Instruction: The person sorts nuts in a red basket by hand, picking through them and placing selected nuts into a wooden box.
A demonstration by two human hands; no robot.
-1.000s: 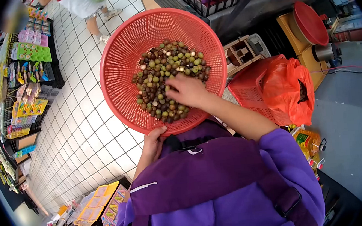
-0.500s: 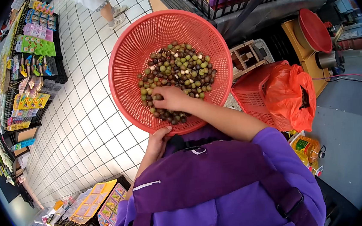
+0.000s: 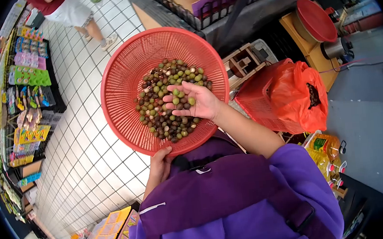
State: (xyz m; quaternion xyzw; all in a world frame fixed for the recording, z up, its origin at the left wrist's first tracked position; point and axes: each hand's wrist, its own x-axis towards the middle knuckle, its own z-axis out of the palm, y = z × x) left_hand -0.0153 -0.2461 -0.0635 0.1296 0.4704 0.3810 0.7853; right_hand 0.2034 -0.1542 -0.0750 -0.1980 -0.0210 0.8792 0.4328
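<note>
A round red plastic basket (image 3: 123,121) with slotted sides holds a heap of small round green and brown fruits (image 3: 156,86). My left hand (image 3: 160,164) grips the basket's near rim, thumb on top and fingers underneath. Over the heap, my right hand (image 3: 198,101) is turned palm up with its fingers spread and slightly curled. Several green and brown fruits (image 3: 183,100) rest in that palm. A few pale pieces lie among the fruits in the basket.
Right of the basket stands a red crate (image 3: 258,100) with a red plastic bag (image 3: 296,96). Oil bottles (image 3: 324,151) are below it. A person (image 3: 70,14) stands on the tiled floor at the upper left. Shelves of goods (image 3: 27,95) line the left.
My right hand has come up out of the heap and turned palm up, with fruits in it. My left hand stays on the rim. The person at the upper left shows more.
</note>
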